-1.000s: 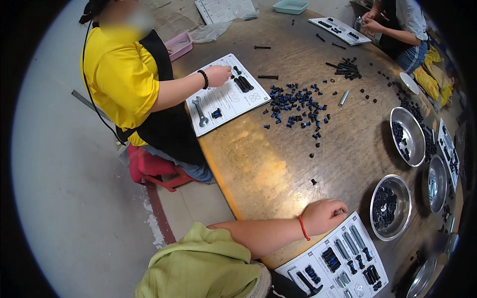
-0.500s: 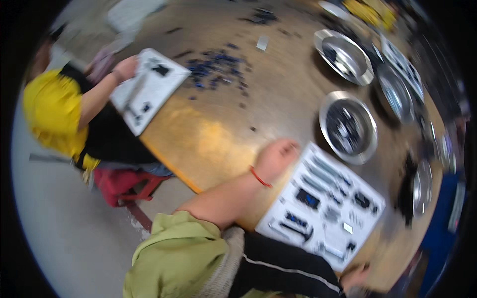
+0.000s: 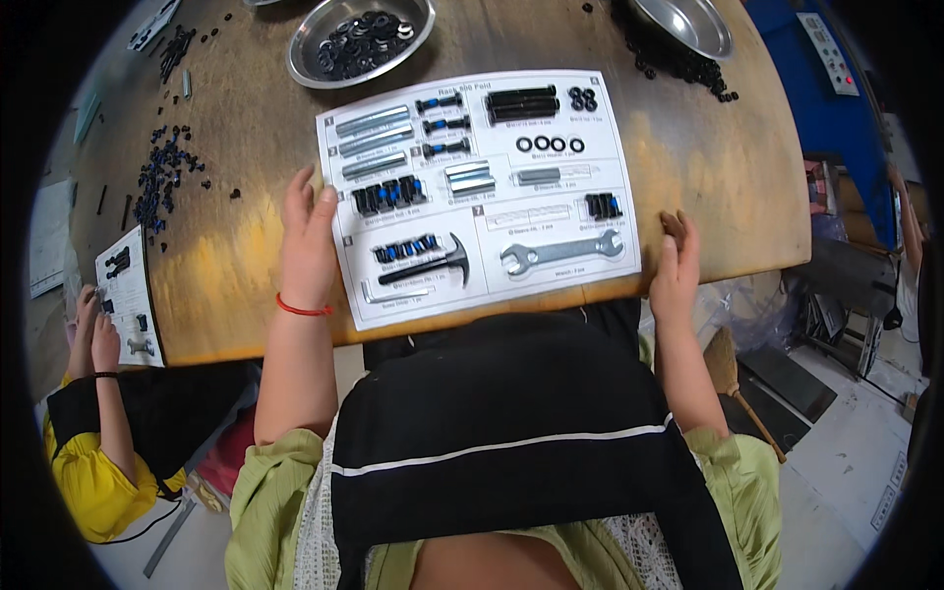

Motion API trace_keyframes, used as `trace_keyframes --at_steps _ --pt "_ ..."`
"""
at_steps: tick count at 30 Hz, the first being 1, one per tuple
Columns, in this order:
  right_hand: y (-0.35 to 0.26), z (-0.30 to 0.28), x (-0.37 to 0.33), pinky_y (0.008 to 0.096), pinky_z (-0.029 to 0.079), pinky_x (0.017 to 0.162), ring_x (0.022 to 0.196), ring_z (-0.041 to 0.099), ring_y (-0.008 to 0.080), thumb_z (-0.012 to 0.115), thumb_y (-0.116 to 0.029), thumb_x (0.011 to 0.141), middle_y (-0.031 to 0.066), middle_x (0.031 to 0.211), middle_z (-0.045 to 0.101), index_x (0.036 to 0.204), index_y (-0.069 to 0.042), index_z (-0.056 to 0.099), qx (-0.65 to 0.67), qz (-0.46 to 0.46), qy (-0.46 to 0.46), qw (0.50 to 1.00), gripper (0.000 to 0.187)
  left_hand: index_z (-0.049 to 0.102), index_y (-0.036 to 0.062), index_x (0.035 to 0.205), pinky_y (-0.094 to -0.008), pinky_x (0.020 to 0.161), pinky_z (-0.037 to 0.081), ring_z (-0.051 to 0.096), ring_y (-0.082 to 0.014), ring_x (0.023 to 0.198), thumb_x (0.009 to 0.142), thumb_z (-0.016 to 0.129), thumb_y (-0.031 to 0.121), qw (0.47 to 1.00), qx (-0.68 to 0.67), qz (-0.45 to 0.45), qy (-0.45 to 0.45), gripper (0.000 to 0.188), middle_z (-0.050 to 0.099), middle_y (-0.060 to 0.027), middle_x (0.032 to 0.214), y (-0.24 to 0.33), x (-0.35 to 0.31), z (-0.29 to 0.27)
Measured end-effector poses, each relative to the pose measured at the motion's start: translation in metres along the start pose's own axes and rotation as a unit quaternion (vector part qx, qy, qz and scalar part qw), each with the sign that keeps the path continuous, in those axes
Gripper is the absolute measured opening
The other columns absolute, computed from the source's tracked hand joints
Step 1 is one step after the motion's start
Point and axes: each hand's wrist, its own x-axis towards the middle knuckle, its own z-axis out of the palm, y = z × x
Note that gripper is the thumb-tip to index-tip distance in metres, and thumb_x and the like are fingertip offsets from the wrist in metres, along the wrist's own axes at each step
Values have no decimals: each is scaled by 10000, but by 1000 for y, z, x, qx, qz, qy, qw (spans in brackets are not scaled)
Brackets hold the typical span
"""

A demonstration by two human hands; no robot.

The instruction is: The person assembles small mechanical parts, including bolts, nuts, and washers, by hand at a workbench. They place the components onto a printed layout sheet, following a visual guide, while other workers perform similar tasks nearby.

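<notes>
A white printed sheet [image 3: 452,211] lies slightly tilted in front of me at the table's front edge. On it sit grey sleeves [image 3: 374,138], long black bolts [image 3: 521,102], short black bolts with blue threads [image 3: 390,195], black washers [image 3: 559,146], nuts [image 3: 582,98], a black hook-shaped pin [image 3: 433,264], a hex key [image 3: 398,292] and an open-ended wrench [image 3: 562,254]. My left hand [image 3: 310,231] rests open along the sheet's left edge, thumb against it. Beside the right edge, my right hand [image 3: 677,265] is open, fingers loosely bent, holding nothing.
A steel bowl [image 3: 418,44] of black washers stands behind the sheet. Another bowl [image 3: 688,25] sits far right beside a pile of black nuts [image 3: 678,69]. Loose blue-black bolts [image 3: 162,182] are scattered left. At lower left a co-worker's hands [image 3: 96,334] touch a similar sheet [image 3: 128,295].
My view has swung right and now faces my sheet squarely. My left hand has gone from a curled shape at the sheet's corner to lying along its left side. A wrench now shows on the sheet.
</notes>
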Motion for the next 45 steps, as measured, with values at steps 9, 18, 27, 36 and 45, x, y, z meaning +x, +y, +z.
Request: trace_keyframes --at_steps 9,18,27,36,45 --pt "-22 26 -23 447 334 1048 1198 446 377 523 -167 926 250 1317 493 1371 58 401 -50 -54 -62 995 513 296 -43 1452 -363 1154 235 348 -254 1374 972 479 302 980 -180 -55 66 619 389 -197 1455 14 -15 30" --pt "-37 20 -32 466 318 1049 1211 412 404 545 -155 912 252 1353 454 1360 49 389 -43 -51 -87 994 516 413 -45 1373 -351 1156 250 392 -241 1334 971 474 319 953 -251 -124 117 546 436 -151 1429 40 2 32" --pt "-39 42 -48 480 298 1060 1225 400 410 552 -140 892 247 1351 455 1337 57 395 -67 -35 -3 997 511 508 -34 1275 -346 1073 332 493 -214 1193 960 443 313 946 -283 -152 38 473 552 -112 1289 28 13 18" --pt "-44 74 -65 476 310 1049 1202 409 394 548 -132 891 249 1292 490 1328 71 423 -88 3 138 986 498 516 8 1250 -355 1103 279 451 -211 1226 915 492 334 927 -324 -169 -81 469 544 -76 1260 19 31 -7" --pt "-20 104 -58 433 410 976 1099 549 362 557 -145 906 242 1168 595 1241 56 518 -99 -28 299 949 393 589 50 1199 -356 1077 312 454 -193 1235 892 535 296 846 -408 -203 -278 397 555 -39 1266 -16 61 -50"
